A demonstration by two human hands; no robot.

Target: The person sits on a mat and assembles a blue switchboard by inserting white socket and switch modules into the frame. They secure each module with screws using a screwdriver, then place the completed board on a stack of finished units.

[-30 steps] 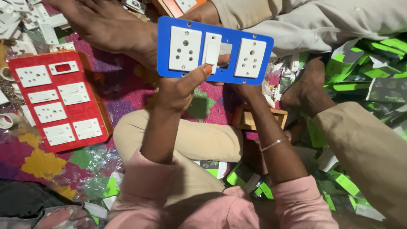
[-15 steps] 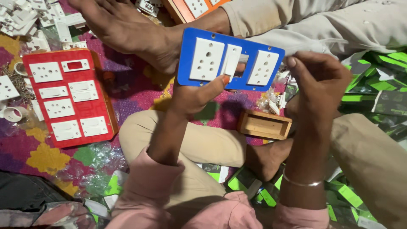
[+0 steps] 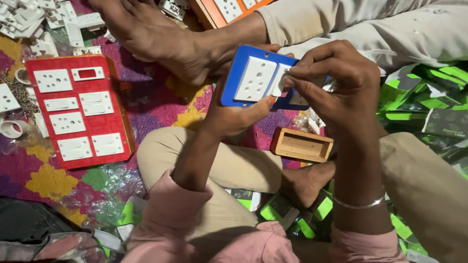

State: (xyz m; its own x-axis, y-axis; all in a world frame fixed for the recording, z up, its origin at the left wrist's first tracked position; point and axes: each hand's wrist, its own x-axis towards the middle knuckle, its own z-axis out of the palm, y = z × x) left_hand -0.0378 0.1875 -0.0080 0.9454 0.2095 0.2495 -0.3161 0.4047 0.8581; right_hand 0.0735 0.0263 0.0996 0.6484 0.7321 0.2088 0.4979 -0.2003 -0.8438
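Observation:
My left hand [image 3: 234, 114] grips the lower edge of a blue switch plate [image 3: 233, 80] fitted with a white socket module [image 3: 255, 79]; the thumb lies across its front. My right hand [image 3: 341, 92] covers the plate's right half, and its fingertips pinch a small white switch piece [image 3: 281, 82] at the plate's middle slot. Both hands are raised above my crossed legs. The plate's right side is hidden behind the right hand.
A red board [image 3: 78, 109] with several white sockets and switches lies on the patterned mat at left. A small wooden box [image 3: 302, 144] sits below the plate. Another person's foot [image 3: 161, 36] and trouser leg [image 3: 370, 22] are above. Loose white parts [image 3: 36, 22] top left, green packets [image 3: 429, 97] right.
My right hand has come up from beside the wooden box to the plate and now pinches the white piece at its middle. The plate has tilted and shifted slightly.

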